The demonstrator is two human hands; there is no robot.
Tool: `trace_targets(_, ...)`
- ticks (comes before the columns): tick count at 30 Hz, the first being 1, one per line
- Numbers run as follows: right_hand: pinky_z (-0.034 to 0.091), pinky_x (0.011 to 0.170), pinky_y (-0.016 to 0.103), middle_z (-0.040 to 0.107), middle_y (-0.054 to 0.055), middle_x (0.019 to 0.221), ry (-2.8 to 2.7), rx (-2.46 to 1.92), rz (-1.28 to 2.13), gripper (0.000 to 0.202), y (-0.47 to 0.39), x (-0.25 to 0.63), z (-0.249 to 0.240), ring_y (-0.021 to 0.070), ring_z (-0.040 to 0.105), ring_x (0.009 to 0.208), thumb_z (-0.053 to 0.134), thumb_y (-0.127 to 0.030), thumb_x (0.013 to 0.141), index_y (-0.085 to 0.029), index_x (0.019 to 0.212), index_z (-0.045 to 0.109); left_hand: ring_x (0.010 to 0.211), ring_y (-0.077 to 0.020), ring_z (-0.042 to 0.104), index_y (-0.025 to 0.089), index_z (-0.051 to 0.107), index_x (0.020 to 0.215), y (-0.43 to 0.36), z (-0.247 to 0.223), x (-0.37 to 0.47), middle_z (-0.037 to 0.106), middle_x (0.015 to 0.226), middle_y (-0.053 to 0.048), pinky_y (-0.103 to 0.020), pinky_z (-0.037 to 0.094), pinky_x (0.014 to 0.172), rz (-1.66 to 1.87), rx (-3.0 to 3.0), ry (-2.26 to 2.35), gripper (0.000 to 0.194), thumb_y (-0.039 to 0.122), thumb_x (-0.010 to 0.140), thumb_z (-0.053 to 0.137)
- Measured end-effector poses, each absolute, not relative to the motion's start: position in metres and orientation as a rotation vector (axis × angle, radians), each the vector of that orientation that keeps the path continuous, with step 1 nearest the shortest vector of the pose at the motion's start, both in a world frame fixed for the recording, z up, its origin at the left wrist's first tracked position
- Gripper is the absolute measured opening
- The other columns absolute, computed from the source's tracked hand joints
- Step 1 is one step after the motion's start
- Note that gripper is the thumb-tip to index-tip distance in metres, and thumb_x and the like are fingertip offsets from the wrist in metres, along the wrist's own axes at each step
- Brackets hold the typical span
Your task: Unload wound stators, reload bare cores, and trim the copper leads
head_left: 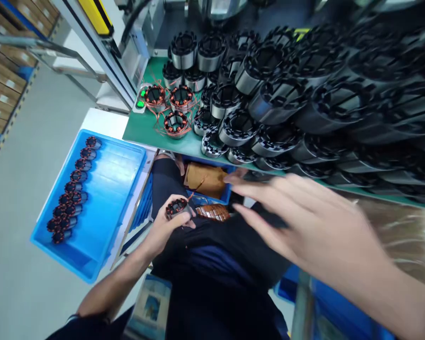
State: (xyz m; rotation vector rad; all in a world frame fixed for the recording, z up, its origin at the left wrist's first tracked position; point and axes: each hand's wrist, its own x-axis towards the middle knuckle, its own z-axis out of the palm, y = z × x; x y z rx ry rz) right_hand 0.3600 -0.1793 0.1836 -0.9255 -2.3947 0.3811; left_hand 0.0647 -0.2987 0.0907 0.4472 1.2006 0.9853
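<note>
the left hand (167, 224) has fingers curled round a wire ring (180, 207) over the lap (230, 241), maybe to keep it still. the right hand's (304, 212) fingers blur; their hold cannot be told.

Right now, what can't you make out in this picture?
All in the head view:
Right hand: blurred; whether it holds anything is unclear.
Wound core: partly hidden by the left hand.
Far-right cores: blurred and cut off by the right edge.
Card at the bottom: any print is too blurred.
</note>
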Motion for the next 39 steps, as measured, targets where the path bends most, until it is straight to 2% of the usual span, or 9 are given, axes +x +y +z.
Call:
trace_targets(4, 0.06, 0.103, 0.054, 0.08, 0.02, 0.126, -2.508, -0.918, 0.067, 0.026, -0.101, 0.235, 0.166, 0.0392, 0.073, 0.121, 0.072, -0.022, 0.12, -0.02, 0.143, 0.085, 0.094, -0.0208, 0.087, 0.022, 0.077, 0.138, -0.307, 0.096, 0.051, 0.089, 0.122, -0.007, -0.035, 0.072, 0.096, 1.112, 0.37, 1.196, 0.071, 0.063, 0.094, 0.113)
trace_targets(7, 0.058, 0.115, 0.061, 0.077, 0.021, 0.126, -2.596, -0.943, 0.024, 0.016, -0.049, 0.179, 0.15, 0.0415, 0.068, 0.128, 0.072, -0.022, 0.118, -0.017, 0.122, 0.087, 0.109, -0.0312, 0.091, 0.021, 0.078, 0.147, -0.321, 0.096, 0.044, 0.09, 0.139, -0.014, -0.049, 0.074, 0.112, 1.177, 0.417, 1.189, 0.073, 0.065, 0.096, 0.105)
trace_targets(12, 0.052, 0.107, 0.055, 0.073, 0.018, 0.12, -2.714, -0.777, 0.001, 0.026, -0.064, 0.199, 0.185, 0.0349, 0.061, 0.119, 0.064, -0.023, 0.126, -0.018, 0.111, 0.085, 0.142, -0.0355, 0.088, 0.027, 0.067, 0.168, -0.336, 0.083, 0.025, 0.087, 0.158, -0.015, -0.054, 0.06, 0.137, 1.138, 0.741, 1.545, 0.068, 0.072, 0.12, 0.087)
trace_targets(17, 0.047, 0.09, 0.042, 0.066, 0.003, 0.099, -2.523, -0.464, 0.549, 0.033, -0.171, 0.271, 0.21, 0.0224, 0.057, 0.095, 0.077, -0.038, 0.128, -0.023, 0.099, 0.073, 0.154, -0.0375, 0.084, 0.024, 0.066, 0.171, -0.303, 0.079, 0.009, 0.083, 0.171, -0.019, -0.051, 0.064, 0.13, 1.175, 1.169, 1.763, 0.065, 0.064, 0.124, 0.087)
trace_targets(22, 0.052, 0.091, 0.041, 0.07, -0.001, 0.101, -2.533, -0.572, 1.063, 0.037, -0.266, 0.306, 0.131, 0.0201, 0.061, 0.09, 0.1, -0.037, 0.111, -0.025, 0.094, 0.069, 0.164, -0.0364, 0.076, 0.022, 0.065, 0.178, -0.218, 0.088, 0.015, 0.078, 0.176, -0.021, -0.055, 0.058, 0.143, 1.238, 1.626, 1.805, 0.069, 0.058, 0.124, 0.088)
trace_targets(26, 0.056, 0.094, 0.043, 0.073, -0.003, 0.101, -2.576, -0.849, 1.257, 0.037, -0.315, 0.324, 0.081, 0.0214, 0.067, 0.094, 0.109, -0.026, 0.097, -0.026, 0.092, 0.072, 0.143, -0.0426, 0.071, 0.018, 0.077, 0.165, -0.15, 0.081, 0.029, 0.078, 0.155, -0.022, -0.061, 0.06, 0.127, 1.129, 1.946, 2.005, 0.066, 0.065, 0.121, 0.09)
trace_targets(33, 0.061, 0.093, 0.041, 0.076, -0.001, 0.106, -2.515, -1.013, 1.237, 0.025, -0.319, 0.356, 0.091, 0.0231, 0.074, 0.099, 0.103, -0.027, 0.106, -0.027, 0.1, 0.079, 0.125, -0.039, 0.068, 0.017, 0.068, 0.184, -0.143, 0.081, 0.029, 0.074, 0.136, -0.016, -0.057, 0.056, 0.113, 1.27, 2.064, 2.062, 0.09, 0.081, 0.122, 0.082)
trace_targets(36, 0.06, 0.09, 0.041, 0.073, 0.002, 0.104, -2.478, -1.084, 1.0, 0.021, -0.291, 0.365, 0.112, 0.024, 0.072, 0.098, 0.094, -0.026, 0.114, -0.026, 0.101, 0.077, 0.124, -0.0347, 0.072, 0.024, 0.069, 0.178, -0.19, 0.099, 0.026, 0.076, 0.141, -0.014, -0.053, 0.061, 0.114, 1.373, 2.119, 1.714, 0.088, 0.069, 0.11, 0.103)
trace_targets(39, 0.058, 0.087, 0.041, 0.069, 0.003, 0.099, -2.392, -1.088, 0.74, 0.022, -0.261, 0.363, 0.141, 0.0235, 0.067, 0.093, 0.081, -0.029, 0.123, -0.024, 0.102, 0.074, 0.121, -0.0287, 0.088, 0.032, 0.066, 0.18, -0.237, 0.114, 0.035, 0.081, 0.149, -0.012, -0.042, 0.073, 0.105, 0.811, 1.823, 1.097, 0.109, 0.067, 0.092, 0.12)
